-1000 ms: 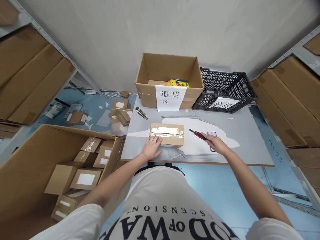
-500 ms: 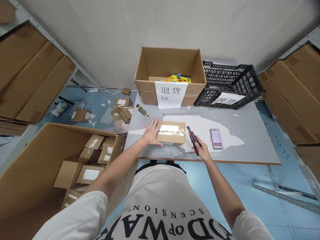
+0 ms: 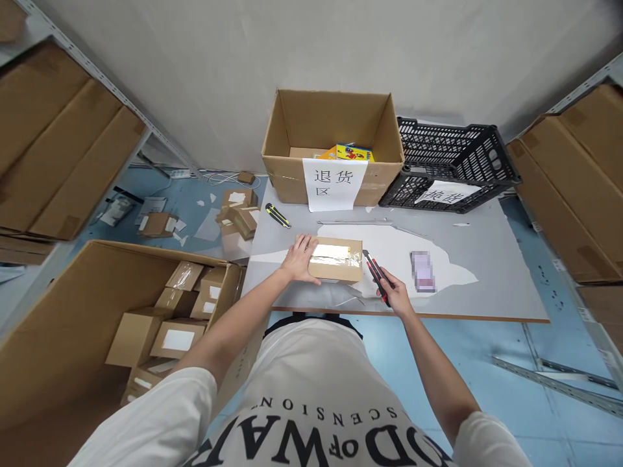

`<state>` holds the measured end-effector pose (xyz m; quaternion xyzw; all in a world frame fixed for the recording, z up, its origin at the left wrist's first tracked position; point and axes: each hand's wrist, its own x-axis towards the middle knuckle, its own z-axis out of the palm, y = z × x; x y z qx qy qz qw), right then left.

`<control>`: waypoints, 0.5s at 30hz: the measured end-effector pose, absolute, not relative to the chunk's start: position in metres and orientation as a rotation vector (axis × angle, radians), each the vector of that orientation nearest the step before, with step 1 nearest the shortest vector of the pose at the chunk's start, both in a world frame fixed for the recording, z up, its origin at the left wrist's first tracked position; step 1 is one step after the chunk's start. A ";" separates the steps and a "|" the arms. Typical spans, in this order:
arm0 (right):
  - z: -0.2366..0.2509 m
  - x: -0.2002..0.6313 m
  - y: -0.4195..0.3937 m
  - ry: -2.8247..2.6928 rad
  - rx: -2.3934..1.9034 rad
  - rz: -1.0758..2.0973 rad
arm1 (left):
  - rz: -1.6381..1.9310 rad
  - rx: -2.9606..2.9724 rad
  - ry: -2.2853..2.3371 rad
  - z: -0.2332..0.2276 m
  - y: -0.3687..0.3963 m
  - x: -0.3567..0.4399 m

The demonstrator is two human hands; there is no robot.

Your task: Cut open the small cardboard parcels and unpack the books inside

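A small taped cardboard box (image 3: pixel 335 269) with a white label lies on the grey table (image 3: pixel 506 292). My left hand (image 3: pixel 300 259) grips its left end, fingers over the top edge and thumb at the near side. Closed around a red-and-black utility knife (image 3: pixel 377 275) is my right hand (image 3: pixel 396 292), just right of the box. The knife's tip points up and left, close to the box's right end. A second utility knife (image 3: pixel 278 216), yellow and black, rests on the table beyond my left hand.
At the back stand a large open carton (image 3: pixel 285 172) with a paper sign and a black plastic crate (image 3: pixel 487 175). A phone-like blurred item (image 3: pixel 423 271) lies right of the knife. On the left, a big carton (image 3: pixel 92 259) holds several small boxes.
My left hand has shifted slightly right and its fingers have drawn closer together on the box. The red-and-black knife stays in my right hand, almost unmoved.
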<state>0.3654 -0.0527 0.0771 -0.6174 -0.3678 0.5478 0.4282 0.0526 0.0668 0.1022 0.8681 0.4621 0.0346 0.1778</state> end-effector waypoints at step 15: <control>0.077 0.386 -0.053 -1.053 -1.557 1.506 | 0.261 2.441 1.296 0.093 0.065 0.051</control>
